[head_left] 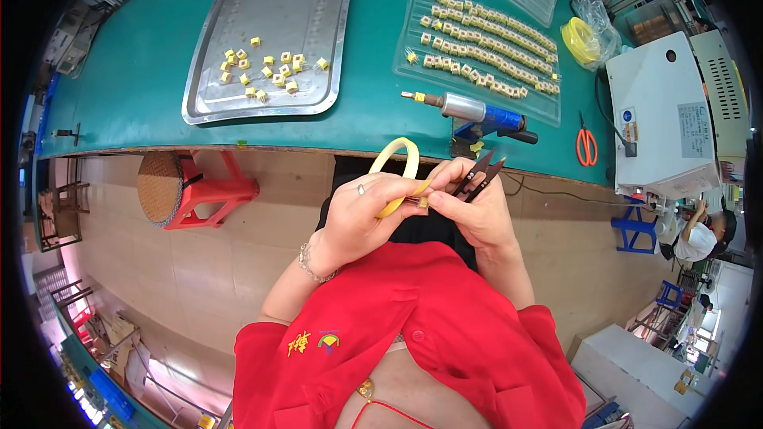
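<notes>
My left hand (pixel 358 213) is closed on a roll of yellow tape (pixel 412 156), the ring standing up around its fingers. Between the fingertips of both hands sits a small yellow-wrapped coil part (pixel 423 202), partly hidden, with a piece of tape at it. My right hand (pixel 486 218) pinches this part and also keeps black thread snips (pixel 477 179) tucked among its fingers, blades pointing up and away. Just beyond the hands, a bench winding spindle (pixel 469 108) with a silver and blue body carries a yellow piece on its tip.
A metal tray (pixel 298 16) with several loose coil parts lies far left on the green table (pixel 143 71). Rows of such parts fill a clear plastic tray (pixel 409 20). Orange-handled scissors (pixel 586 147) lie beside a white machine box (pixel 660 111). A red stool (pixel 203 191) stands left.
</notes>
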Motion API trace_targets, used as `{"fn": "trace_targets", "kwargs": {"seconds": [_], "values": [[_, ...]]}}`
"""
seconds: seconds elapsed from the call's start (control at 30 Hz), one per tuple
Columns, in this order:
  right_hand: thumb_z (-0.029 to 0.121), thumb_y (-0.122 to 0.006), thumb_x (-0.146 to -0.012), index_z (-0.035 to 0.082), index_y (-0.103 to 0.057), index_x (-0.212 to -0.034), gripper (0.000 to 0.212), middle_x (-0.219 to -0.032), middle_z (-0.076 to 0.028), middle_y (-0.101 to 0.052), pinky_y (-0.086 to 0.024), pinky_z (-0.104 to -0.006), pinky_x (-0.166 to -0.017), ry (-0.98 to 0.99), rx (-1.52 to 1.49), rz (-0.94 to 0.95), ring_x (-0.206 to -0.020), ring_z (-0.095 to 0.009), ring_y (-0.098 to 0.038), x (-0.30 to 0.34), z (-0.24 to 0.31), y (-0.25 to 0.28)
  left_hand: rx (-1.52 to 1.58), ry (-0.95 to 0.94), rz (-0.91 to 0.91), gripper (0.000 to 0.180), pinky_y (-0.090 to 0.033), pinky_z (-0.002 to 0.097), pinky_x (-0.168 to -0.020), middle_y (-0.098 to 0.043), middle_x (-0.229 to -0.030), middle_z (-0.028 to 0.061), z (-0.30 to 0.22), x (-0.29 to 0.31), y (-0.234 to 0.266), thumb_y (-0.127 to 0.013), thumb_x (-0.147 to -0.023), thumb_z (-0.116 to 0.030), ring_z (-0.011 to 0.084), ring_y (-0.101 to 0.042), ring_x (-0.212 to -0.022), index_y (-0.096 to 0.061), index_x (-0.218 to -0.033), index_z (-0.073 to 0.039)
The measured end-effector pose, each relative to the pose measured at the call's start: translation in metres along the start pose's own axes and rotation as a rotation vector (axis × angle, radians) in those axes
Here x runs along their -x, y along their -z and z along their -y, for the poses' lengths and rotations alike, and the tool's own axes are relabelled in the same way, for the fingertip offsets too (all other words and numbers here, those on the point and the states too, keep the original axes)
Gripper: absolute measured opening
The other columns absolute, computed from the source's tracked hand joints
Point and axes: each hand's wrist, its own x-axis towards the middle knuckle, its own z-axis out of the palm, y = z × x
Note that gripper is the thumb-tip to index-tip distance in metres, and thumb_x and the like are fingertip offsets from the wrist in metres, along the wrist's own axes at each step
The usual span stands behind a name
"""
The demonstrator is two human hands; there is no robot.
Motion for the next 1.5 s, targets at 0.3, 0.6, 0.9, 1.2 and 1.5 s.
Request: {"fn": "trace_targets", "kwargs": {"seconds": [0.3,0.6,0.9,1.2,1.5], "values": [[0.004,-0.063,-0.079,-0.002,-0.054,-0.093,0.018,-0.083,-0.008,-0.06,-0.039,-0.0194,-0.054,-0.104,-0.085,-0.042,-0.064,-0.007,-0.051,0.004,0.003,-0.005,0.122,0.133,-0.087,0.036,-0.052,0.029,-0.067,-0.067,-0.086,0.0106,0.001,0.006,-0.006,-0.073,-0.068,0.003,0.0215,-0.066,-0.078,-0.054,-0.098,-0.002],[0.006,-0.065,-0.078,0.0,-0.054,-0.093,0.02,-0.081,-0.007,-0.059,-0.038,-0.0199,-0.054,-0.16,-0.153,-0.025,-0.063,-0.007,-0.05,0.005,0.0,-0.004,0.052,0.091,-0.066,0.037,-0.051,0.0285,-0.066,-0.067,-0.084,0.01,0.0,0.004,-0.005,-0.074,-0.066,0.002,0.0222,-0.065,-0.077,-0.054,-0.097,-0.002],[0.003,-0.064,-0.078,0.001,-0.053,-0.089,0.016,-0.083,-0.008,-0.058,-0.04,-0.0206,-0.054,-0.171,-0.15,-0.045,-0.063,-0.008,-0.05,0.006,0.001,-0.005,0.03,0.056,-0.072,0.031,-0.052,0.0306,-0.067,-0.066,-0.084,0.0085,-0.001,0.003,-0.006,-0.072,-0.067,-0.001,0.0239,-0.064,-0.075,-0.058,-0.095,-0.002],[0.002,-0.062,-0.078,0.0,-0.053,-0.09,0.015,-0.083,-0.007,-0.058,-0.041,-0.0204,-0.054,-0.104,0.006,-0.142,-0.064,-0.008,-0.051,0.007,-0.001,-0.01,-0.046,0.052,-0.022,0.035,-0.052,0.0297,-0.067,-0.066,-0.086,0.0114,0.001,0.003,-0.009,-0.073,-0.067,0.003,0.0227,-0.065,-0.077,-0.055,-0.097,0.0],[0.0,-0.068,-0.075,-0.003,-0.056,-0.101,0.029,-0.087,-0.007,-0.059,-0.045,-0.0219,-0.067,-0.014,0.0,0.012,-0.077,-0.01,-0.056,0.009,0.001,0.01,0.373,0.317,-0.093,0.039,-0.053,0.0271,-0.071,-0.065,-0.089,0.0135,0.003,0.011,-0.013,-0.07,-0.072,0.004,0.0192,-0.065,-0.083,-0.05,-0.105,0.002]]}}
